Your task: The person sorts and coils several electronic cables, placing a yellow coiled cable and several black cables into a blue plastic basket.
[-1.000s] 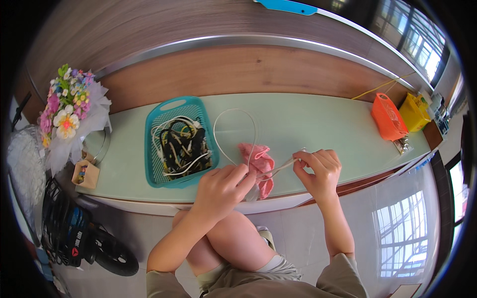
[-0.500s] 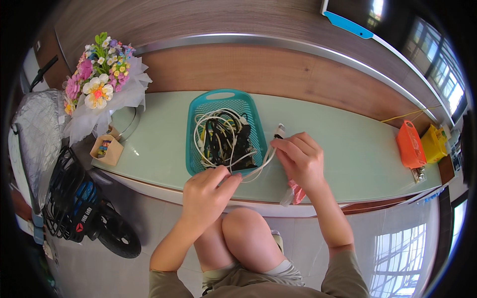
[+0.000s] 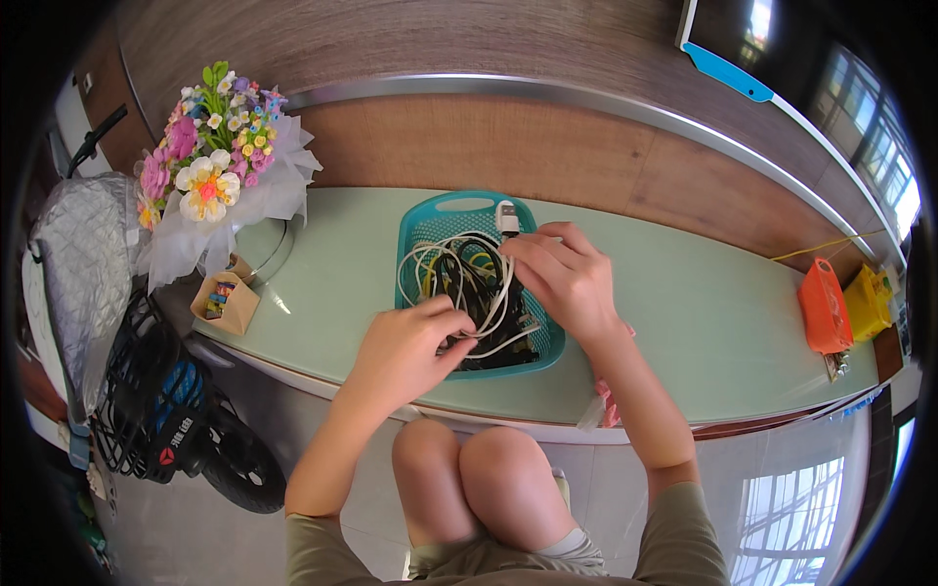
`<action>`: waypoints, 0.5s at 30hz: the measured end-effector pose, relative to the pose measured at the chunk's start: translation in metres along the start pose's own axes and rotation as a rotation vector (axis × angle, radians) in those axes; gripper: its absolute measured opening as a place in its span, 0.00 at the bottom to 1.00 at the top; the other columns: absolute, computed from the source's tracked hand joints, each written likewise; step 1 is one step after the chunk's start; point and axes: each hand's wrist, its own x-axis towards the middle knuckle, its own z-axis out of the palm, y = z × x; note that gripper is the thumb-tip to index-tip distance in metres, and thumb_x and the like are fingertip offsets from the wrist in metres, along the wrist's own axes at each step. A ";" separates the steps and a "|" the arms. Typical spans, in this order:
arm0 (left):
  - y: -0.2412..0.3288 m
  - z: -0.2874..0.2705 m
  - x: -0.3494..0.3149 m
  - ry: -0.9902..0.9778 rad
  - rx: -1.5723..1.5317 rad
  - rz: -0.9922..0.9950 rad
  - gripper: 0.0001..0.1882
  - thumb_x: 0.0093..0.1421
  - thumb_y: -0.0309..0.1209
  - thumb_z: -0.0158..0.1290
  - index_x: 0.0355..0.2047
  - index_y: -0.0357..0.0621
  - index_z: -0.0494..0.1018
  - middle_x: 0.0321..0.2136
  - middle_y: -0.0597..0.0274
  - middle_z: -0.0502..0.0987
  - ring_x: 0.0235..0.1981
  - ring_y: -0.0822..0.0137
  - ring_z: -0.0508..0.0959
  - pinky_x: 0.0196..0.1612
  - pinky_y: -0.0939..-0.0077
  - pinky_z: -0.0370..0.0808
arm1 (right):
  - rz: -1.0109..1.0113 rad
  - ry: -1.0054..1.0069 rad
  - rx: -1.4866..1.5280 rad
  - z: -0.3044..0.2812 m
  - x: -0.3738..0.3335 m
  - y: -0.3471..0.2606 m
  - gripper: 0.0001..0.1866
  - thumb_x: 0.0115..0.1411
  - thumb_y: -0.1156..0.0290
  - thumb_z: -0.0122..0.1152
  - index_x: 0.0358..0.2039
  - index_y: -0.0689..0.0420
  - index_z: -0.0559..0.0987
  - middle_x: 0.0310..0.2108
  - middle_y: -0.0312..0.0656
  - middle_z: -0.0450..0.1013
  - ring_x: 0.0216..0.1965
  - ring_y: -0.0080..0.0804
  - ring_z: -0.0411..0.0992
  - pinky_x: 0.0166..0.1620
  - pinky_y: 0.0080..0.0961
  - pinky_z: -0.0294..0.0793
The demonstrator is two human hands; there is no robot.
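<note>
A teal plastic basket (image 3: 402,264) stands on the pale green cabinet top with a tangle of black cables (image 3: 467,283) and white ones inside. My right hand (image 3: 567,278), over the basket's right side, pinches a white USB cable (image 3: 507,219) close to its plug, which points away from me. Over the basket's near left part, my left hand (image 3: 410,347) is closed with thumb and fingertips on a lower stretch of white cable. White loops hang between and around both hands, over the dark cables.
A bouquet (image 3: 210,166) and a small beige box (image 3: 225,305) stand at the left. An orange basket (image 3: 826,308) and a yellow container (image 3: 868,303) are at the far right. A pink-red plastic bag (image 3: 606,402) lies by the front edge, partly behind my right forearm.
Both hands have moved with the white cable from the basket's near right side to above its contents. The plug is now over the basket. The whole view has shifted slightly.
</note>
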 end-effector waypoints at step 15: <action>-0.015 -0.002 0.027 -0.042 -0.115 -0.077 0.04 0.57 0.29 0.61 0.33 0.47 0.81 0.22 0.64 0.76 0.17 0.69 0.73 0.23 0.77 0.69 | 0.239 -0.348 0.168 0.000 0.002 0.009 0.08 0.53 0.74 0.66 0.35 0.49 0.84 0.31 0.35 0.80 0.33 0.35 0.77 0.35 0.33 0.77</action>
